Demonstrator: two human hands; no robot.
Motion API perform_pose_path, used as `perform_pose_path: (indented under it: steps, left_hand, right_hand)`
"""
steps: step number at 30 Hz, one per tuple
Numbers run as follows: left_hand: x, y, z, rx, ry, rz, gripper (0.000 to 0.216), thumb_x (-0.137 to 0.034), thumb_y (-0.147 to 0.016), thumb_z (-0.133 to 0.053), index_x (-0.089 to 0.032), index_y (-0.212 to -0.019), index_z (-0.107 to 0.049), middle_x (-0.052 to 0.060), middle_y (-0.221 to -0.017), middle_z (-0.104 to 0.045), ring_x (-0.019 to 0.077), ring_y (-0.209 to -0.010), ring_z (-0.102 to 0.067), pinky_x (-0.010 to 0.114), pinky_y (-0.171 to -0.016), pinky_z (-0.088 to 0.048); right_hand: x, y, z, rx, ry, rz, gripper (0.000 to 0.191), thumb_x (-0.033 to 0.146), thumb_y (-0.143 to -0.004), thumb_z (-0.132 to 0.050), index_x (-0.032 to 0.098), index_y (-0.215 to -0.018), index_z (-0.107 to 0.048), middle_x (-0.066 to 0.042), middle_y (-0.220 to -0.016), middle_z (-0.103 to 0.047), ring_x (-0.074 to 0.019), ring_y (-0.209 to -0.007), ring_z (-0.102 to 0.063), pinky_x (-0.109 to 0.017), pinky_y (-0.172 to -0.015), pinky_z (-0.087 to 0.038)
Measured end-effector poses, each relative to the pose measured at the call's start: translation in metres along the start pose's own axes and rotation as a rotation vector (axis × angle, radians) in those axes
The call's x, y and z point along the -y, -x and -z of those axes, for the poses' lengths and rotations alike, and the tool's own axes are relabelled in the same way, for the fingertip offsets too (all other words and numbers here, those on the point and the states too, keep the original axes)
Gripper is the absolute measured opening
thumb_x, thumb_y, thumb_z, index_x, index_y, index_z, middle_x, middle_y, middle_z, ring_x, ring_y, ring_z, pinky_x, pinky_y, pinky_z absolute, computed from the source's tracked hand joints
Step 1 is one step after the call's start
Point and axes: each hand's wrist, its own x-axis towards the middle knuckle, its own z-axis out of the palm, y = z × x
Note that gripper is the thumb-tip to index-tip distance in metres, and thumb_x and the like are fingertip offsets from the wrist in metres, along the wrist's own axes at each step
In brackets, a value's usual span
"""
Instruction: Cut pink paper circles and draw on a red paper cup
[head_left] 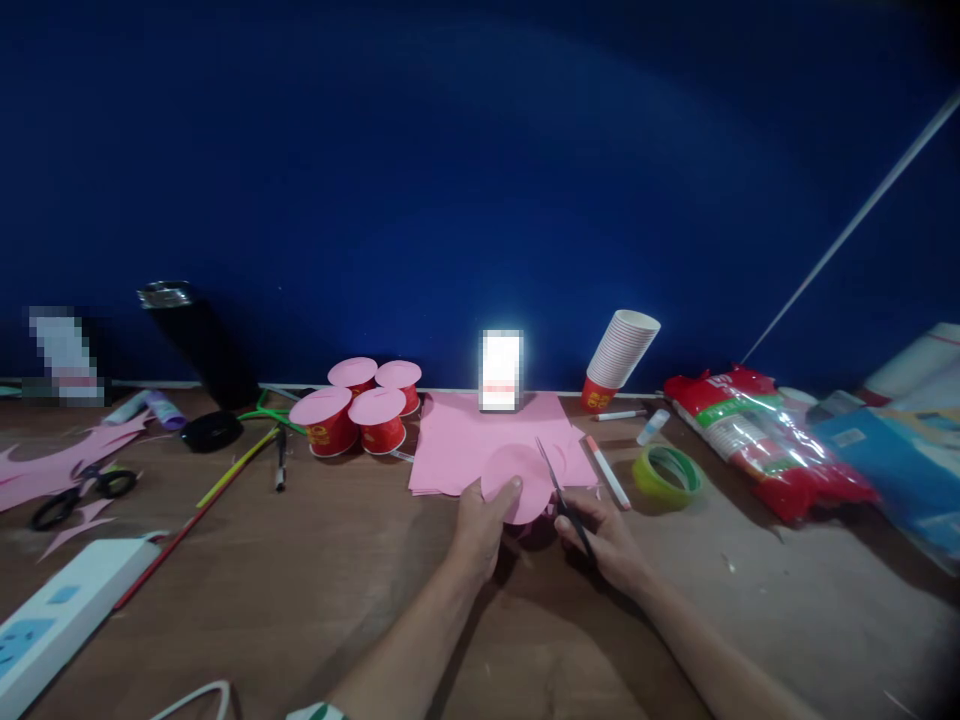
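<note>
My left hand (484,525) pinches a round piece of pink paper (521,482) near its lower left edge, thumb on top. Black-handled scissors (570,515) are gripped in my right hand (604,540), their blades pointing up along the right edge of the round piece. Whether the blades touch the paper I cannot tell. Just behind both hands lies a stack of pink paper sheets (450,445). Several red paper cups (332,437) with pink round tops stand left of the stack. A white and orange marker (607,472) lies to its right.
A tall stack of paper cups (622,350) leans at the back right. Nearby are yellow-green tape (667,475) and a red plastic pack of cups (765,440). On the left are a power strip (75,610), other scissors (84,492), pink scraps (67,460) and a black bottle (199,345).
</note>
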Motion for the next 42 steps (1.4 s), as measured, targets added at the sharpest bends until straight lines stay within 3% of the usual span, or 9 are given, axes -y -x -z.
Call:
perform_pose_path:
  steps: [13, 25, 42]
  left_hand:
    - [0.002, 0.0001, 0.0011, -0.015, -0.021, 0.001, 0.045, -0.039, -0.063, -0.077, -0.008, -0.094, -0.067, 0.013, -0.085, -0.072, 0.0208, -0.072, -0.066, 0.032, -0.068, -0.052]
    - [0.0027, -0.0004, -0.0002, -0.032, -0.018, -0.02, 0.046, -0.039, -0.063, -0.077, -0.008, -0.095, -0.067, 0.013, -0.087, -0.072, 0.0208, -0.073, -0.067, 0.031, -0.069, -0.053]
    - [0.005, -0.0015, 0.0013, -0.029, -0.068, -0.009, 0.044, -0.038, -0.066, -0.075, -0.008, -0.097, -0.066, 0.014, -0.089, -0.071, 0.0206, -0.074, -0.065, 0.031, -0.068, -0.053]
  right_hand:
    - [0.0029, 0.0002, -0.0006, -0.005, 0.023, 0.005, 0.037, 0.05, -0.071, -0.068, 0.016, -0.084, -0.069, 0.0, -0.064, -0.053, -0.011, -0.054, -0.046, -0.022, -0.047, -0.039]
    - [-0.0023, 0.0001, -0.0017, -0.032, 0.002, 0.001, 0.043, 0.051, -0.07, -0.069, 0.017, -0.094, -0.07, 0.0, -0.062, -0.053, -0.0116, -0.053, -0.046, -0.023, -0.048, -0.04]
    - [-0.0003, -0.0011, -0.0018, -0.009, 0.014, -0.001, 0.037, 0.051, -0.071, -0.068, 0.017, -0.085, -0.068, 0.001, -0.06, -0.051, -0.0107, -0.051, -0.044, -0.021, -0.045, -0.037]
